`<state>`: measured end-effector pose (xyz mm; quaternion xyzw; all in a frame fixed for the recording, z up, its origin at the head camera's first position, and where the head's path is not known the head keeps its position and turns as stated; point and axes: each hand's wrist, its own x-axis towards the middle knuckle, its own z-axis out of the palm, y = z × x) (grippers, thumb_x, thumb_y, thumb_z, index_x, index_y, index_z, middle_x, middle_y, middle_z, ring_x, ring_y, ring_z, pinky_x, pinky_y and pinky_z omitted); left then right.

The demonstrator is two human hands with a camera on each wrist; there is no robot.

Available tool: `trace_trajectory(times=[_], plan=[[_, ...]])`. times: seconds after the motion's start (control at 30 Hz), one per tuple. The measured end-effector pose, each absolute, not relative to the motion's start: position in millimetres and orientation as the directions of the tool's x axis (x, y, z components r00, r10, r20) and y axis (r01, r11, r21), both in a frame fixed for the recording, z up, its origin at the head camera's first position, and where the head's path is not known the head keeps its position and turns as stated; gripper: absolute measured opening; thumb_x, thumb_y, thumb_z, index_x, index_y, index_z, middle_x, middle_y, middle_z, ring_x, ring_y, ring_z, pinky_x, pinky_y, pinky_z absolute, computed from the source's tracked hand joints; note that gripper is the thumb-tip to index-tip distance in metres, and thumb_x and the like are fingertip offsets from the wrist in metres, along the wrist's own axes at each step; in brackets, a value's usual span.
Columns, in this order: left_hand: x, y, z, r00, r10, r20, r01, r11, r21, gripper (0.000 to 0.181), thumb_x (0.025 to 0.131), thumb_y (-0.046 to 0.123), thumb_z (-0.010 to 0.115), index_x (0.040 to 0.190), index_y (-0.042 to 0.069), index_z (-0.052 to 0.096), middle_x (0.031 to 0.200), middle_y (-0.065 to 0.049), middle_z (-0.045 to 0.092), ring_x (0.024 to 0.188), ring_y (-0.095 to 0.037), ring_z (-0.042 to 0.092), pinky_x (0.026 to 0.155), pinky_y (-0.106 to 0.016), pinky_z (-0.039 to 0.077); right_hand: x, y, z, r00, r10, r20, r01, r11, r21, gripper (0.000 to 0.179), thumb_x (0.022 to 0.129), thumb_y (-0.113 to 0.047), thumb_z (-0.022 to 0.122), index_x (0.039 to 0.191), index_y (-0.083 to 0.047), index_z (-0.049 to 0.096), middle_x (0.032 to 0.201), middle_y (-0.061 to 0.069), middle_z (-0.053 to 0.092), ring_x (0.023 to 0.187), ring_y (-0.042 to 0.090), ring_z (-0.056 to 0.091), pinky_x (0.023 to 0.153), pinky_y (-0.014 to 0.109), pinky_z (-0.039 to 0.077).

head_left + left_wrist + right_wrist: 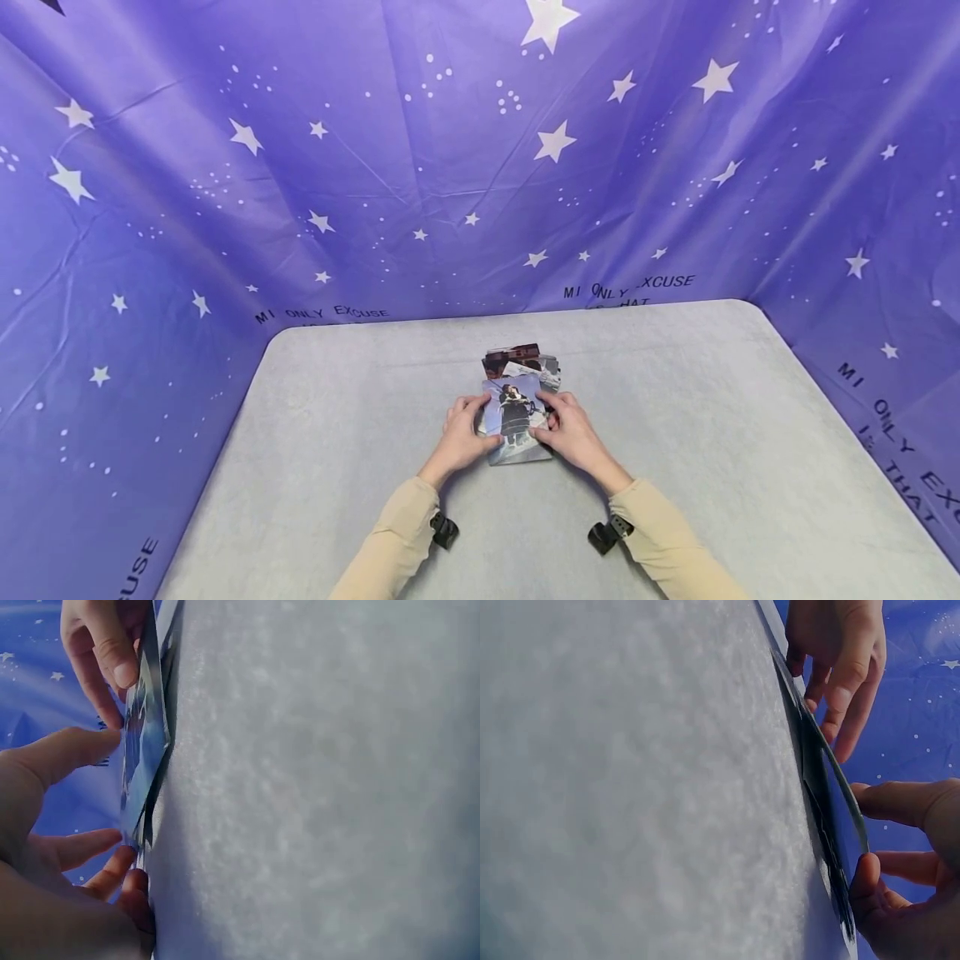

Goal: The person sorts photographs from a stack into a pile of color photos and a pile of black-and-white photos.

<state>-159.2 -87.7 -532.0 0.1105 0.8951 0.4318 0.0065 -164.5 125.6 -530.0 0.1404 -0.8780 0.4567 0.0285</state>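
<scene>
A picture card [516, 417] with dark-clothed figures on a blue-sky background lies on top of a loose pile of cards [522, 358] whose far ends stick out past it. My left hand [464, 432] holds the card's left edge, thumb near the lower corner and fingers farther up. On the opposite edge my right hand [572, 429] pinches the card between thumb and fingers. Seen from the right wrist, the card [840, 776] is tilted and slightly bowed, its right side raised off the cards beneath. The lower cards are mostly hidden.
The pile rests on a grey table [337, 433] with rounded far corners. A purple curtain [450, 167] printed with white stars and lettering hangs behind and on both sides. Each wrist carries a black strap device, such as the wrist camera [444, 530] on the left.
</scene>
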Motion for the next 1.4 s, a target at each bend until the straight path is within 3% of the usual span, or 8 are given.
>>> trace_trajectory(times=[0.13,0.23,0.4,0.53,0.73,1.07,1.2,1.4], plan=[[-162.0,-87.8,-528.6,-0.971,0.192,0.142,0.22,0.487,0.845,0.07,0.067,0.002,0.079,0.131,-0.007,0.052,0.121,-0.021,0.047,0.106,-0.035,0.049,0.095,-0.046,0.039,-166.4,124.0,-527.8,-0.97,-0.192,0.147,-0.228,0.522,-0.822,0.067,0.071,-0.001,0.08,0.131,0.009,0.052,0.104,0.016,0.051,0.067,0.012,0.047,0.059,0.022,0.043],[-165.4,-86.5,-526.9,-0.971,0.175,0.164,0.221,0.39,0.894,0.066,0.068,-0.007,0.075,0.13,-0.01,0.052,0.121,-0.021,0.044,0.09,-0.028,0.054,0.081,-0.031,0.048,-169.1,124.7,-526.7,-0.97,-0.184,0.158,-0.231,0.503,-0.833,0.067,0.071,0.0,0.08,0.132,0.008,0.052,0.104,0.017,0.051,0.067,0.013,0.048,0.058,0.021,0.043],[-168.7,-81.3,-524.9,-0.979,0.144,0.146,0.179,0.252,0.951,0.064,0.069,-0.017,0.068,0.131,-0.013,0.05,0.126,-0.024,0.041,0.08,-0.027,0.055,0.064,-0.014,0.045,-172.7,130.7,-526.0,-0.96,-0.188,0.207,-0.274,0.479,-0.834,0.065,0.071,0.001,0.079,0.131,0.009,0.053,0.104,0.019,0.052,0.066,0.012,0.048,0.057,0.021,0.044],[-163.1,-74.9,-511.1,-0.981,0.15,0.121,0.141,0.13,0.981,0.063,0.07,-0.022,0.062,0.13,-0.019,0.045,0.122,-0.028,0.038,0.081,-0.03,0.054,0.065,-0.013,0.046,-173.1,137.8,-522.9,-0.958,-0.195,0.211,-0.279,0.462,-0.842,0.065,0.072,0.002,0.078,0.132,0.009,0.052,0.106,0.02,0.052,0.066,0.011,0.048,0.057,0.02,0.045],[-157.1,-67.5,-494.0,-0.979,0.187,0.082,0.082,-0.006,0.997,0.061,0.073,-0.024,0.057,0.131,-0.021,0.04,0.109,-0.03,0.044,0.078,-0.02,0.05,0.065,-0.013,0.046,-173.1,147.3,-516.5,-0.961,-0.198,0.193,-0.263,0.443,-0.857,0.066,0.073,0.003,0.078,0.133,0.008,0.051,0.107,0.018,0.051,0.067,0.012,0.048,0.058,0.02,0.045],[-163.1,-54.4,-498.9,-0.977,0.203,0.061,0.045,-0.083,0.996,0.063,0.075,-0.021,0.058,0.135,-0.016,0.04,0.113,-0.03,0.045,0.078,-0.018,0.051,0.066,-0.015,0.047,-173.6,165.0,-516.1,-0.956,-0.203,0.213,-0.282,0.428,-0.858,0.064,0.075,0.002,0.077,0.132,0.01,0.05,0.111,0.023,0.051,0.068,0.012,0.049,0.058,0.019,0.044],[-165.5,-47.1,-500.7,-0.976,0.205,0.07,0.049,-0.102,0.994,0.062,0.076,-0.021,0.058,0.135,-0.015,0.041,0.114,-0.031,0.045,0.075,-0.018,0.052,0.059,-0.017,0.045,-174.4,172.8,-519.5,-0.96,-0.193,0.201,-0.267,0.426,-0.865,0.064,0.076,0.001,0.077,0.133,0.01,0.049,0.112,0.024,0.05,0.068,0.012,0.049,0.058,0.019,0.044],[-167.8,-37.4,-501.9,-0.974,0.21,0.082,0.067,-0.076,0.995,0.062,0.077,-0.02,0.059,0.136,-0.013,0.041,0.118,-0.033,0.047,0.078,-0.02,0.055,0.059,-0.017,0.045,-176.1,182.4,-523.8,-0.97,-0.169,0.175,-0.233,0.44,-0.867,0.063,0.077,0.001,0.076,0.134,0.008,0.05,0.1,0.018,0.05,0.067,0.01,0.047,0.057,0.019,0.043]])
